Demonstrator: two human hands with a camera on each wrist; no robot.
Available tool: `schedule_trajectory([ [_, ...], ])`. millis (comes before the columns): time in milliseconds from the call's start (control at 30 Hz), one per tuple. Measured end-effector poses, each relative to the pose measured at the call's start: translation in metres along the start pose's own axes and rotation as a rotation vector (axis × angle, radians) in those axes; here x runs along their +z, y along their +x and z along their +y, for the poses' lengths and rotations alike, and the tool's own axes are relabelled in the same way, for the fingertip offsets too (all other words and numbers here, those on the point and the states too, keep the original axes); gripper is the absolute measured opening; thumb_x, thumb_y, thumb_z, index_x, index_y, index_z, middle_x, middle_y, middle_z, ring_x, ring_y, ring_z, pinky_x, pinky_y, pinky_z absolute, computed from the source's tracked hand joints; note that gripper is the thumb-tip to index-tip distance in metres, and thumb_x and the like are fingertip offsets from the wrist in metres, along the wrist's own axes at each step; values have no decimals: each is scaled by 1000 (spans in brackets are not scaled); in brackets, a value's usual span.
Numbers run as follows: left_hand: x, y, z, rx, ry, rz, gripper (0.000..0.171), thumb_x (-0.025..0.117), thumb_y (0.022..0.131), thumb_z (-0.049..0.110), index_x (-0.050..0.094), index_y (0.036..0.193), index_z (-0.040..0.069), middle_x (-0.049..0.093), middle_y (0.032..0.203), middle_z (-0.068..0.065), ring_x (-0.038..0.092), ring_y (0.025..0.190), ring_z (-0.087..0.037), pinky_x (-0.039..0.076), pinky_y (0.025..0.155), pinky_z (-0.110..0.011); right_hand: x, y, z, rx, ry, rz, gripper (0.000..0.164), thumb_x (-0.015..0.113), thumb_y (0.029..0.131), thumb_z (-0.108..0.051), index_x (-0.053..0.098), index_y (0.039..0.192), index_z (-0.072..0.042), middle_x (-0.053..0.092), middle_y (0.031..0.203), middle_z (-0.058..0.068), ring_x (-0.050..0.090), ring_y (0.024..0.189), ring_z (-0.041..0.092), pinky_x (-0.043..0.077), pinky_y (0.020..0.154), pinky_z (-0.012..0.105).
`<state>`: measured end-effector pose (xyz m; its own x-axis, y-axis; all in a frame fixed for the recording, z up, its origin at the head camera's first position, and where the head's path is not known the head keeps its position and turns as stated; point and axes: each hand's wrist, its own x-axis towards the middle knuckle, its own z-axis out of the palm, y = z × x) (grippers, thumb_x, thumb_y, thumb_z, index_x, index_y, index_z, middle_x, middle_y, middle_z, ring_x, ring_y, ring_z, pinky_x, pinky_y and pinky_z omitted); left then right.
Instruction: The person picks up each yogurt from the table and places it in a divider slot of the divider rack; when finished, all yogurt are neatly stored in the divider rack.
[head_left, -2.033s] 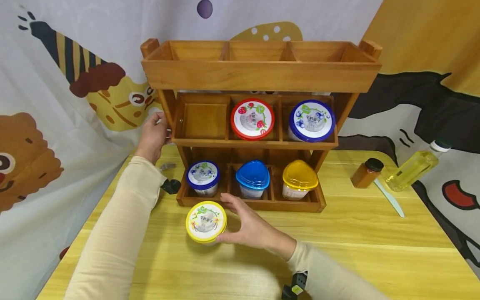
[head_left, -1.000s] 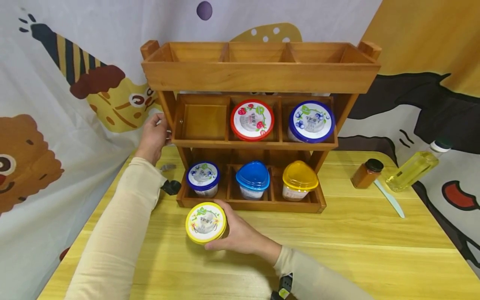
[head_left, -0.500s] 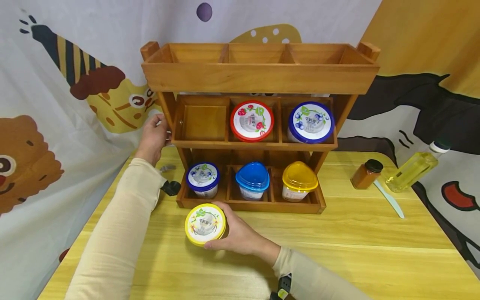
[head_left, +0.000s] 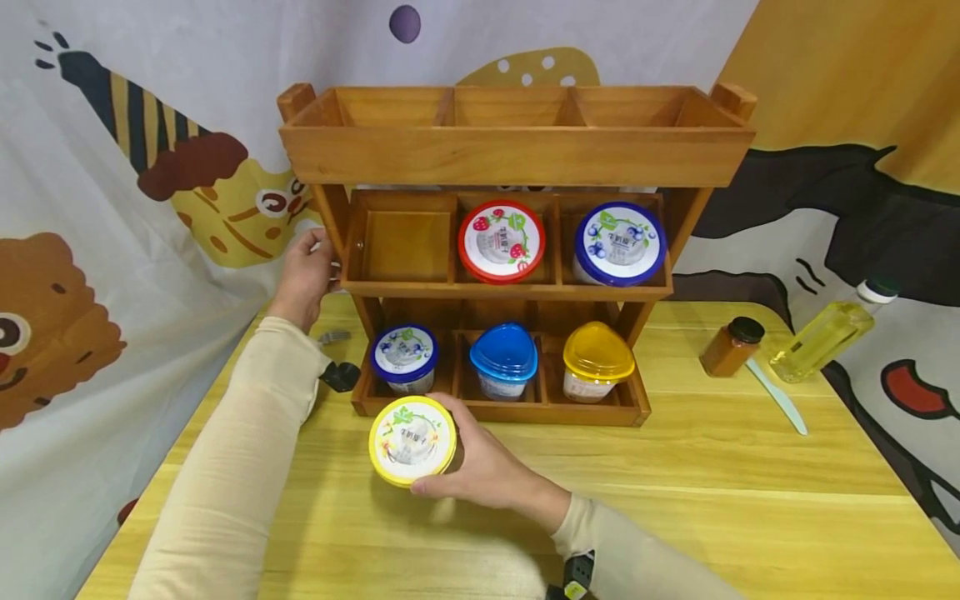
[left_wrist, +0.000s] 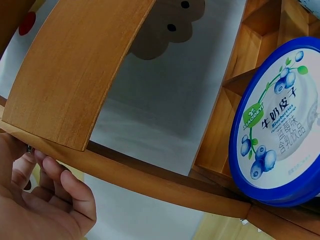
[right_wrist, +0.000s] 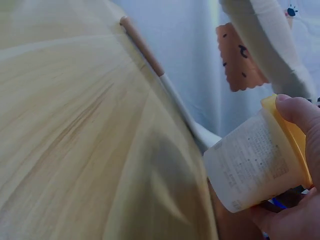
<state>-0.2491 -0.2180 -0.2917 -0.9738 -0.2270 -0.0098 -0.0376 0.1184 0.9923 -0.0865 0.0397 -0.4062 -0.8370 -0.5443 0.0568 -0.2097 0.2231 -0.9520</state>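
My right hand [head_left: 487, 467] grips a white tub with a yellow lid [head_left: 412, 442] from its right side. In the right wrist view, thumb and fingers curl around the tub [right_wrist: 250, 162], which is tilted and held above the table. At the left side of a three-tier wooden rack [head_left: 517, 157], my left hand [head_left: 303, 279] holds the side frame by the middle shelf. Curled fingers at the frame edge show in the left wrist view, the tips partly hidden. Just behind the held tub, a blue-lidded blueberry tub [head_left: 405, 354] stands in the lower-left compartment.
A red-lidded tub [head_left: 501, 242] and a blue-lidded tub [head_left: 621, 243] occupy the middle shelf. Below sit a light-blue-lidded cup [head_left: 504, 358] and an orange-yellow-lidded cup [head_left: 597, 360]. To the right are a brown jar [head_left: 732, 347], a pale knife [head_left: 778, 398] and an oil bottle [head_left: 825, 337].
The right hand, at first loosely spread beside the yellow-lidded tub, has closed around it. Over the last half second the tub has risen slightly. The left hand stays at the rack.
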Motion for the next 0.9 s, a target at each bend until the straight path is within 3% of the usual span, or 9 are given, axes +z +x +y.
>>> schedule_trajectory([
  [233,-1,1,-1,-2,6,3,19,37,107,32,52,98,26,57,74,9,54,60,-6,46,55,-20,-5,-5,-11,-34,53,11,100,91,71,-22,28,149,-27,46,141,-7,49,127,15,38,110,41],
  [667,-2,1,0,-3,-7,-7,19,36,108,31,52,99,26,57,74,10,54,59,-5,45,56,-20,-20,-16,-41,-139,-7,51,102,91,69,-22,28,149,-26,45,144,-8,47,130,14,38,112,45],
  [900,-1,0,-1,5,17,-3,19,36,108,31,52,99,26,57,76,10,54,60,-5,46,57,-21,-30,-14,-62,-227,5,59,103,91,70,-19,26,150,-27,42,145,-7,50,126,15,44,107,34],
])
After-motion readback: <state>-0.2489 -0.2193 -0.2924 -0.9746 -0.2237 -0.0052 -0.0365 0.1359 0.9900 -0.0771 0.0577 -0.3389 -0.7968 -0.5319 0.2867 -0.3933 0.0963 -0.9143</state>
